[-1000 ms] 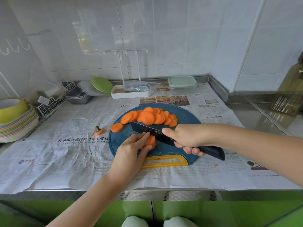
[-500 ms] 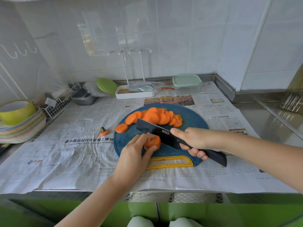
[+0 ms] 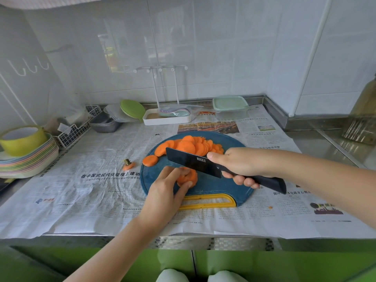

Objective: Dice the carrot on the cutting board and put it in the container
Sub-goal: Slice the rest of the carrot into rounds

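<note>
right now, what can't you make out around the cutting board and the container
All in the head view.
1. held carrot slices: the left hand covers part, so no count.
2. knife, gripped by the right hand: with one view only, whether its edge touches those slices is unclear.
3. container: lid on, too far to see inside.
4. bottle: cut off by the right edge, blurred.

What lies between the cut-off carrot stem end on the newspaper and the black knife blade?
A single loose orange carrot slice lies flat there, just inside the left rim of the round blue cutting board. The head view shows it.
</note>
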The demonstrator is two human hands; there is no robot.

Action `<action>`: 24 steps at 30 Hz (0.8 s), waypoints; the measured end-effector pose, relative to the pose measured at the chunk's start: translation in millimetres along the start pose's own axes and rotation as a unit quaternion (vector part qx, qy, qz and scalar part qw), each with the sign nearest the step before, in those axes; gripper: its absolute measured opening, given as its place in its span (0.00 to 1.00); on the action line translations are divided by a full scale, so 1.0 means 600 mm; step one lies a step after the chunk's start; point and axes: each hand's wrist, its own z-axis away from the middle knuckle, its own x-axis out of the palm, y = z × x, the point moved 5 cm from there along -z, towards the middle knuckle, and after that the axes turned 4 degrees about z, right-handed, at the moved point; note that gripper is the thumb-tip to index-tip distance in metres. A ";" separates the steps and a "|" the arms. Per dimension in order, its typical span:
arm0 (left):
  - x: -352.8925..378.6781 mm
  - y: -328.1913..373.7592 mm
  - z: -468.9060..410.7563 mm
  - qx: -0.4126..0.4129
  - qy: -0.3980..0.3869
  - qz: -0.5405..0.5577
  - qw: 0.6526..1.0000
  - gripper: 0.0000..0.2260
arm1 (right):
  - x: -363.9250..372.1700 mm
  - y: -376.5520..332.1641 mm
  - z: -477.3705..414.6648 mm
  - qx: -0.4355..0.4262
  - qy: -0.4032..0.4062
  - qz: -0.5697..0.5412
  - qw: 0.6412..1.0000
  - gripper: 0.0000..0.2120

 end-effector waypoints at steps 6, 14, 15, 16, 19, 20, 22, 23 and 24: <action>-0.002 0.001 0.002 -0.007 -0.001 0.006 1.000 0.13 | 0.000 -0.009 0.013 0.001 -0.001 0.022 1.000 0.28; -0.003 0.002 0.001 0.000 -0.001 0.014 1.000 0.11 | 0.000 -0.019 0.015 0.003 0.020 0.056 0.998 0.28; -0.003 0.002 0.001 0.000 0.000 0.015 1.000 0.11 | 0.001 -0.020 0.014 0.004 0.021 0.060 0.998 0.28; -0.003 0.002 0.000 -0.001 0.001 0.015 1.000 0.11 | 0.002 -0.022 0.012 0.003 0.023 0.063 0.998 0.28; -0.003 0.002 -0.001 -0.002 0.001 0.018 1.000 0.10 | 0.002 -0.023 0.009 0.000 0.024 0.069 0.997 0.28; -0.003 0.001 -0.001 -0.001 0.001 0.018 1.000 0.11 | 0.003 -0.023 0.008 -0.001 0.023 0.068 0.997 0.28; -0.003 0.001 0.000 -0.002 0.001 0.019 1.000 0.10 | 0.005 -0.021 0.006 0.000 0.019 0.067 0.998 0.28; -0.003 0.000 0.000 -0.003 0.002 0.021 1.000 0.10 | 0.007 -0.020 0.006 0.002 0.014 0.066 0.998 0.28; -0.003 0.000 0.000 -0.004 0.003 0.023 1.000 0.10 | 0.008 -0.018 0.004 0.006 0.009 0.062 0.998 0.28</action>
